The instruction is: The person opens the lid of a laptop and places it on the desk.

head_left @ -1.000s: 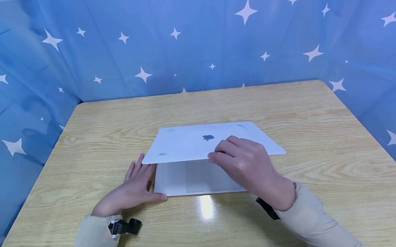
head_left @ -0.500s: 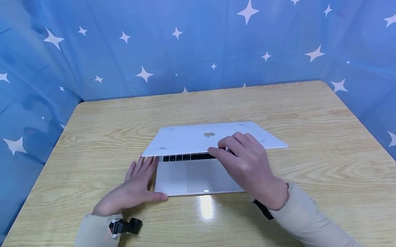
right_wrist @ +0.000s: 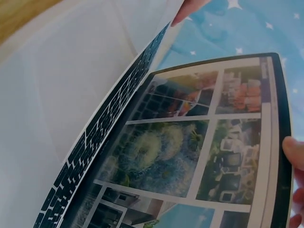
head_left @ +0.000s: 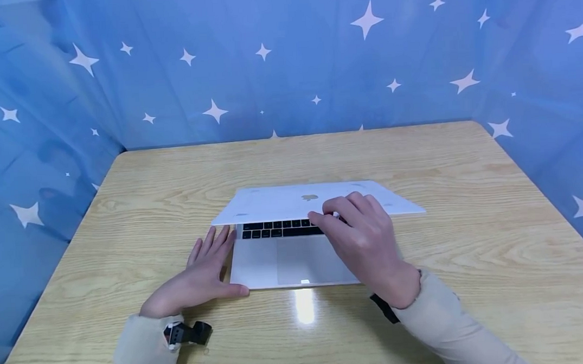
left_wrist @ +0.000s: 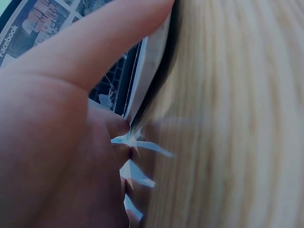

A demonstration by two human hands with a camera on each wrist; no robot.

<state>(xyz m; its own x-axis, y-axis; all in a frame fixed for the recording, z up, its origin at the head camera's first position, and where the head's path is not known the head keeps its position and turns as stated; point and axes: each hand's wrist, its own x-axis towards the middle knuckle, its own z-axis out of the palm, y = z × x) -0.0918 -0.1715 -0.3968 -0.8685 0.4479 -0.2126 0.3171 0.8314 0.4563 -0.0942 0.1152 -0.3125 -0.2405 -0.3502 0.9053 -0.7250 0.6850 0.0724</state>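
Observation:
A silver laptop (head_left: 253,262) with an apple logo stands partly open on the table. Its lid (head_left: 268,203) leans toward me over the black keyboard (head_left: 261,233). At the lid's front edge, right of centre, my right hand (head_left: 364,241) pinches the rim between thumb and curled fingers. In the right wrist view the lit screen (right_wrist: 161,142) shows a grid of pictures, with my thumb (right_wrist: 295,152) on its border. My left hand (head_left: 198,278) rests with spread fingers along the base's left side, thumb at the front corner. Part of the keyboard is hidden under the lid.
The wooden table (head_left: 468,196) reaches out on all sides of the laptop. Behind it hangs a blue curtain (head_left: 286,68) with white stars. A black strap device (head_left: 188,333) sits on my left wrist.
My right hand has raised the front edge of the laptop lid, tilting it back, and more of the keyboard shows. The left hand has stayed at the base's left side.

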